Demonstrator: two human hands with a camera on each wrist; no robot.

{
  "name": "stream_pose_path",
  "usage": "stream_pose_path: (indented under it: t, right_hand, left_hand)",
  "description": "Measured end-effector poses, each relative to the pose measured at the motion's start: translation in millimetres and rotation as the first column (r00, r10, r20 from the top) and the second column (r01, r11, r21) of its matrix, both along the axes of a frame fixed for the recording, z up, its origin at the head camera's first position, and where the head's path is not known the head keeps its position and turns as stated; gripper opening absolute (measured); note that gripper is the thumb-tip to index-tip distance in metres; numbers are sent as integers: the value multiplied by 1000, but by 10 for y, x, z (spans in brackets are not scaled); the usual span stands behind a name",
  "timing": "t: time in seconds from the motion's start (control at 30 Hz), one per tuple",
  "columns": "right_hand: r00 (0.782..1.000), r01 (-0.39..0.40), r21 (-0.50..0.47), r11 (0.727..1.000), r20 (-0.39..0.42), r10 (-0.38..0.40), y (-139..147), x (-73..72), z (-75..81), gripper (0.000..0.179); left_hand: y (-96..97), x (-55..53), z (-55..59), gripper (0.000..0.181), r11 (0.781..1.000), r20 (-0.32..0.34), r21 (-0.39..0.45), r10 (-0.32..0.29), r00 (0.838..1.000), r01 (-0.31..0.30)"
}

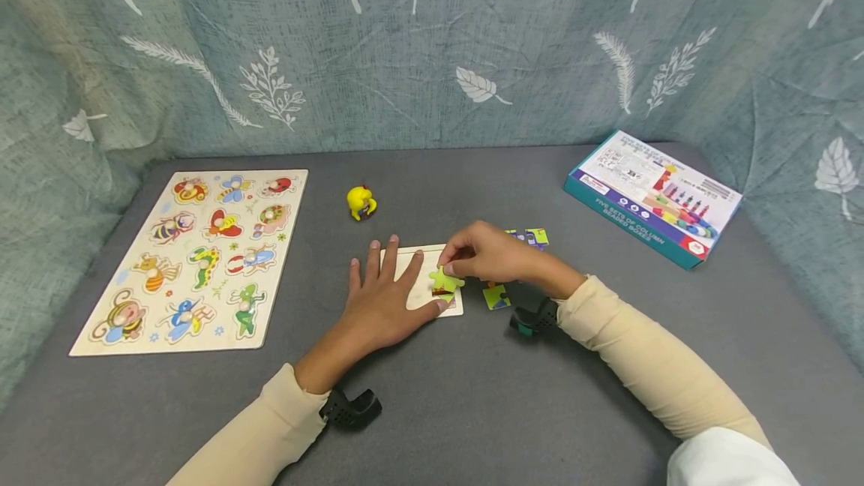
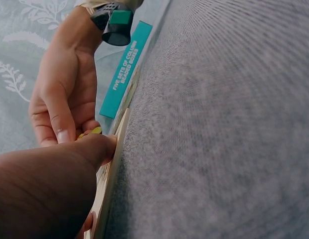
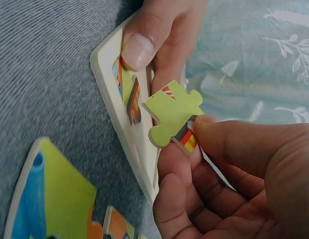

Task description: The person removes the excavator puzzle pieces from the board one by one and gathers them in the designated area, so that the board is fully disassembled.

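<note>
A light green jigsaw piece (image 3: 172, 107) with a bit of red, yellow and brown print is pinched between the thumb and fingers of my right hand (image 1: 487, 252). It hovers over a pale wooden puzzle tray (image 1: 418, 297). In the right wrist view, another jigsaw piece (image 3: 129, 94) lies in the tray's corner, partly under my left thumb. My left hand (image 1: 383, 307) lies spread across the tray, fingers straight, pressing on it. Loose jigsaw pieces (image 1: 496, 297) lie on the table right of the tray, some hidden behind my right hand.
A wooden insect puzzle board (image 1: 219, 227) lies at the left. A small yellow toy figure (image 1: 361, 202) stands beyond the tray. At the back right is a teal and white box (image 1: 655, 197). A patterned curtain (image 1: 432, 58) hangs behind the grey table (image 1: 432, 411).
</note>
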State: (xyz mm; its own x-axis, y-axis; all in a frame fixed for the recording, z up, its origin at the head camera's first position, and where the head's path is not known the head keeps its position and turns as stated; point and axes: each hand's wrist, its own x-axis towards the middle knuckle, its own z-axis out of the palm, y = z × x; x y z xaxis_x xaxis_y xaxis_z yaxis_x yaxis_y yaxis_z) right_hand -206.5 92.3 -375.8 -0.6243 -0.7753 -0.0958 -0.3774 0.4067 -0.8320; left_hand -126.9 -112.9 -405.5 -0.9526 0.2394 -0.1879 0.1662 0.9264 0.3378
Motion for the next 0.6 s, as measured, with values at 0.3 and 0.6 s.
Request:
stream_pose_path:
  t: [0.3, 0.6]
  right_hand:
    - [999, -29, -22, 999, 13, 29, 118, -16, -2, 10]
    - [998, -50, -60, 997, 45, 52, 266, -24, -33, 12]
  left_hand:
    - [-4, 3, -21, 88, 1000, -2, -5, 3, 1000, -3]
    - [3, 9, -14, 88, 1000, -7, -5, 8, 1000, -8]
